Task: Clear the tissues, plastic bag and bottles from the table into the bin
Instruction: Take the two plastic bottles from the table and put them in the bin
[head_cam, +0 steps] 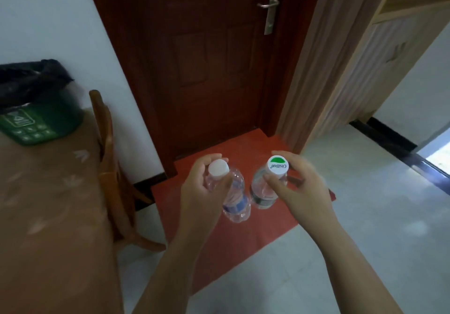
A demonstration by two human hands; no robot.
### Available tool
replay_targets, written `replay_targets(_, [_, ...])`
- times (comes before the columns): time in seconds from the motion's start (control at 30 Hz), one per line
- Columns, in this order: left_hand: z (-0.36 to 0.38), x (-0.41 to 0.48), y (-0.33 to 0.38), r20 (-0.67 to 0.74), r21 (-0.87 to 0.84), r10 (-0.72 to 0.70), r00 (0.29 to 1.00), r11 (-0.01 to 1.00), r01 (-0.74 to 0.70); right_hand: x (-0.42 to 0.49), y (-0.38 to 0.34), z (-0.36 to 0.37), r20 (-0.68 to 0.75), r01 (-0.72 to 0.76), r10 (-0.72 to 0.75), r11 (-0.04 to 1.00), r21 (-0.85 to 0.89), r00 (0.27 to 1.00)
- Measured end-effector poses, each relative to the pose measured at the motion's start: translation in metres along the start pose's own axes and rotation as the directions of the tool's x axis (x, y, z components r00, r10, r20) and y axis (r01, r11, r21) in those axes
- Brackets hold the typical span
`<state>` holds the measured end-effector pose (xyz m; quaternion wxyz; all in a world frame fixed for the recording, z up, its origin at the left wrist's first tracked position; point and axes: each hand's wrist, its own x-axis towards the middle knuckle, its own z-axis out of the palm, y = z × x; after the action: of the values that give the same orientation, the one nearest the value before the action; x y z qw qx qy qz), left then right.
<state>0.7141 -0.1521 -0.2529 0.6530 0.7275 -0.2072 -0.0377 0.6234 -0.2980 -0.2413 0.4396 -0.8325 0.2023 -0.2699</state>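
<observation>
Left hand closed on white-capped bottle; right hand closed on green-capped bottle, both pinched near the necks, over the floor. Bin stands on desk, far left. Risk: neck-only grip slips mid-carry.

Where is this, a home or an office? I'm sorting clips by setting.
Likely a home: a wooden door, a cloth-covered table with a wooden chair, and a small green bin.

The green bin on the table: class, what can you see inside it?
Only a black liner shows, bunched over the green bin's rim on the table. Its inside is covered from this angle, so any contents cannot be seen.
</observation>
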Motion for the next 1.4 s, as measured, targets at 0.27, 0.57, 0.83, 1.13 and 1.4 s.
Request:
replay_targets(0.27, [0.006, 0.12, -0.022, -0.136, 0.094, 0.07, 0.988, 0.994, -0.058, 0.147, 0.027, 0.048, 0.128, 0.047, -0.069, 0.985, 0.167, 0.989])
replay_targets(0.57, [0.014, 0.246, -0.017, -0.344, 0.203, 0.087, 0.935, 0.979, -0.016, 0.31, 0.012, 0.098, 0.332, 0.165, -0.28, 0.928, 0.335, 0.901])
replay_targets(0.83, [-0.032, 0.282, -0.028, -0.56, 0.201, 0.086, 0.824, 0.979, 0.035, 0.365, -0.016, 0.173, 0.478, 0.168, -0.393, 0.879, 0.446, 0.785])
replay_targets(1.13, [-0.113, 0.336, -0.038, -0.665, 0.219, 0.139, 0.734, 0.976, 0.014, 0.407, -0.062, 0.265, 0.514, 0.242, -0.493, 0.844, 0.479, 0.702])
replay_targets(1.4, [-0.224, 0.362, -0.018, -0.748, 0.274, 0.203, 0.632, 0.962, 0.016, 0.428, -0.156, 0.36, 0.501, 0.244, -0.585, 0.77, 0.59, 0.637])
